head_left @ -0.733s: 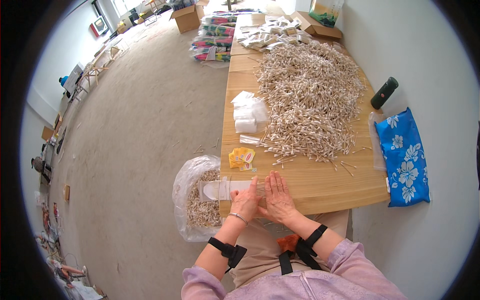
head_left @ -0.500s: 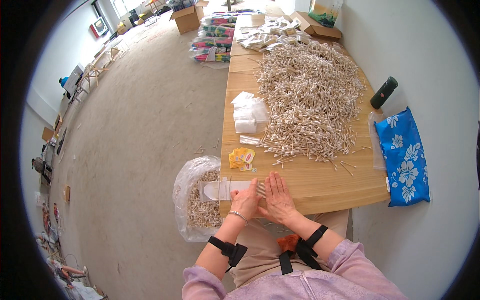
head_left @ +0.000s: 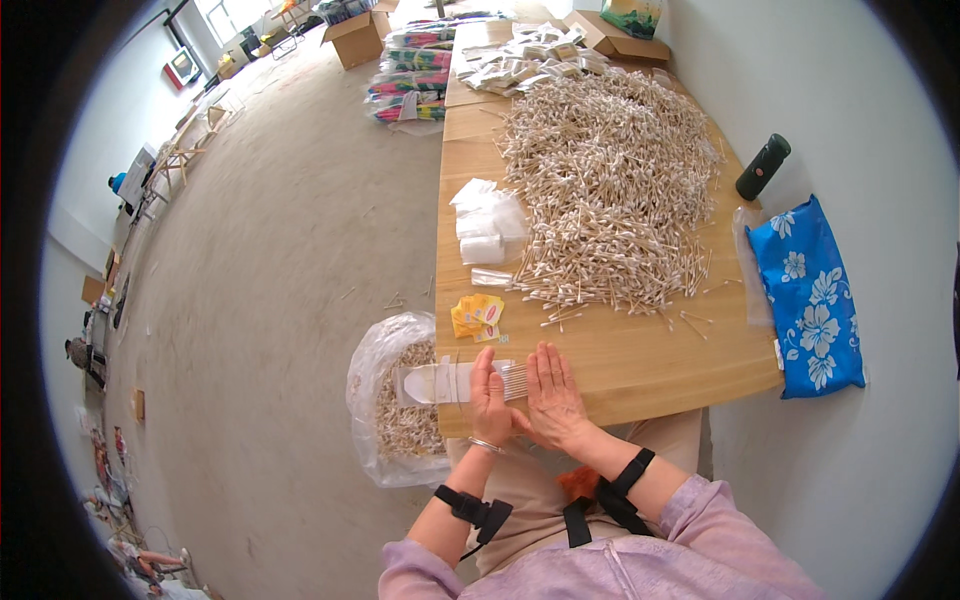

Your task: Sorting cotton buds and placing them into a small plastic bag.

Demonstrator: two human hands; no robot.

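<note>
A small row of cotton swabs (head_left: 514, 379) lies side by side near the table's front edge, between my two hands. My right hand (head_left: 556, 402) is laid with straight fingers against the right ends of the row. On the row's left side stands my left hand (head_left: 488, 402), fingers stretched out and turned on edge. It rests at a flat white holder (head_left: 436, 384) with a rounded end, which sticks out over the table's left edge. Part of the holder and the row is hidden by my left hand. Yellow printed cards (head_left: 478, 317) lie just beyond it.
A large heap of loose cotton swabs (head_left: 610, 190) covers the wooden table (head_left: 640, 355). Clear bags (head_left: 485, 225) lie left of it, filled packets (head_left: 530, 60) behind. A blue flowered pouch (head_left: 812, 300) and dark bottle (head_left: 763, 167) are at right. Below left sits a swab-filled plastic bag (head_left: 365, 400).
My left hand has straightened its fingers and turned on edge, so more of the swab row shows. My right hand stays nearly in place. The view has shifted slightly.
</note>
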